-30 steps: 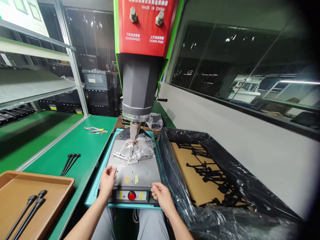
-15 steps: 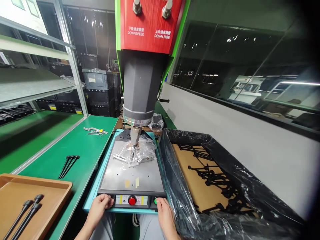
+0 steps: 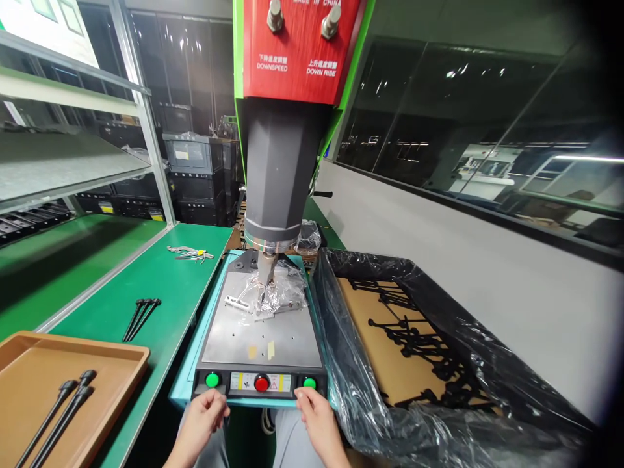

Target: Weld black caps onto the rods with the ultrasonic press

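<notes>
My left hand (image 3: 208,415), loosely curled with nothing visible in it, is just below the left green button (image 3: 212,380) of the press's front panel. Beside the right green button (image 3: 309,383) is my right hand (image 3: 314,416), its fingers drawn together and seemingly holding nothing. A red button (image 3: 262,383) sits between the green ones. Above the metal base plate (image 3: 234,344), the machine's grey metal tool (image 3: 266,268) reaches down into a fixture wrapped in clear plastic film (image 3: 287,289). The film and glare hide what lies under the tool's tip.
Left, a brown tray (image 3: 139,364) holds several black rods with thick heads; more black rods (image 3: 141,318) and metal hand tools (image 3: 190,253) lie on the green table (image 3: 195,279). At right, a box lined with black plastic (image 3: 341,338) contains many black rods on cardboard.
Both hands have drawn back from the green buttons toward me, so the left button, hidden before, now shows fully. The view has shifted slightly.
</notes>
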Demonstrator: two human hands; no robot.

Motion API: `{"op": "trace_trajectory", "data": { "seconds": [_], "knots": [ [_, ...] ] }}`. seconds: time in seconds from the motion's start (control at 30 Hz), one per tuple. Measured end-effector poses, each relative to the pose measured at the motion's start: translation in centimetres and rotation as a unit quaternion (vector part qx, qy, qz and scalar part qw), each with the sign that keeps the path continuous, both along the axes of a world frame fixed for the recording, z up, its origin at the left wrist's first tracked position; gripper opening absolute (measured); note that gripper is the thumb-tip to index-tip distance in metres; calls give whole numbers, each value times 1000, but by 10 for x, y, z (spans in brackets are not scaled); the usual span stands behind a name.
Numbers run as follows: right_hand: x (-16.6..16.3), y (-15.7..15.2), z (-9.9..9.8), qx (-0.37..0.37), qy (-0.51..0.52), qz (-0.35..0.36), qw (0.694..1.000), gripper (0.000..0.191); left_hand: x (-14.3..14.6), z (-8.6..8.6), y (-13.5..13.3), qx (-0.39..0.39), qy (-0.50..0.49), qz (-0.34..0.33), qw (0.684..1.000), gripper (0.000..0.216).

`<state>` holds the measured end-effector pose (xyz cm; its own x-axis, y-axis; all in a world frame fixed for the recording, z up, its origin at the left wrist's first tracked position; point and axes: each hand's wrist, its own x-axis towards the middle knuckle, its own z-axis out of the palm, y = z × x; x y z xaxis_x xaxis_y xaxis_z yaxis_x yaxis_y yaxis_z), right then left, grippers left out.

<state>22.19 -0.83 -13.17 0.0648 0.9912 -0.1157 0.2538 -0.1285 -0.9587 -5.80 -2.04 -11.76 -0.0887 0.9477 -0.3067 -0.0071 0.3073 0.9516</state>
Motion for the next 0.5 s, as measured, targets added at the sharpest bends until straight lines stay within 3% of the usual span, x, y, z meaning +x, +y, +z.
{"op": "trace_trajectory", "data": {
  "seconds": [0.13,0.27,0.4,0.5],
  "knots": [
    [-9,6,14,-12,38,14,999,40,8,2,-3,-7,-5,-6,1000,44],
    [-15,25,32,-2,62,13,998,42,10,18,5,10,-1,-34,999,44],
    [-21,61,47,15,60,29,998,42,9,36,35,53,-8,-10,998,41],
    [-28,93,54,25,53,44,997,42,9,46,69,70,-35,52,996,44]
  ]
}}
